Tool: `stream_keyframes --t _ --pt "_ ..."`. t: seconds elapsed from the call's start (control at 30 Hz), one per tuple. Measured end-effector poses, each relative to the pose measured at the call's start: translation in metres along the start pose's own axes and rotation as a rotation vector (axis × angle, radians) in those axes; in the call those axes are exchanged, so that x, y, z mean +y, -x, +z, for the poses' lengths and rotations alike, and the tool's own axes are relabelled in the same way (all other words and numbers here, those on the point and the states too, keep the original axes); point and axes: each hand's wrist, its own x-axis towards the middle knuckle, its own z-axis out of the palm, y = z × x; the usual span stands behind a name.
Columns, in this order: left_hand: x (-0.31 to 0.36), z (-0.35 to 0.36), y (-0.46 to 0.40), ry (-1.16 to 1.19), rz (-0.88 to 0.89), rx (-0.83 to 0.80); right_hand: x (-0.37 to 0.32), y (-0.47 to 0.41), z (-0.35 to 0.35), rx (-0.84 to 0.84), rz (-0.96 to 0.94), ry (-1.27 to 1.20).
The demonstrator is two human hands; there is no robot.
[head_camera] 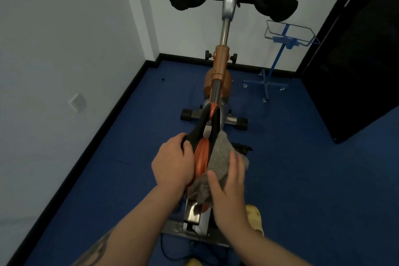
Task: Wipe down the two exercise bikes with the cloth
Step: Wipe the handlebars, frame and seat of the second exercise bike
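We gripped the left edge of the bike's saddle [203, 153] with our left hand [173, 163], fingers curled. Our right hand [228, 181], fingers straight, pressed the grey cloth [220, 153] onto the saddle's right side.

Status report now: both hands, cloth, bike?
Left hand grips black-and-orange saddle. Right hand presses grey fabric cloth flat on saddle's right side. Nothing blocking.
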Motion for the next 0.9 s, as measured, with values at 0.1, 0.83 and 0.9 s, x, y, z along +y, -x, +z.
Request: stream_keyframes --t 0.1,0.83,0.9 --pt "0.000 0.000 -0.001 -0.003 0.000 -0.006 -0.005 -0.038 -0.005 0.003 0.103 -0.099" --pt "0.013 -0.008 -0.020 -0.148 -0.125 -0.225 -0.028 -0.071 -0.003 -0.161 -0.026 0.625" --pt "0.014 -0.005 -0.021 -0.164 -0.144 -0.207 -0.026 -0.058 0.000 -0.172 -0.170 0.730"
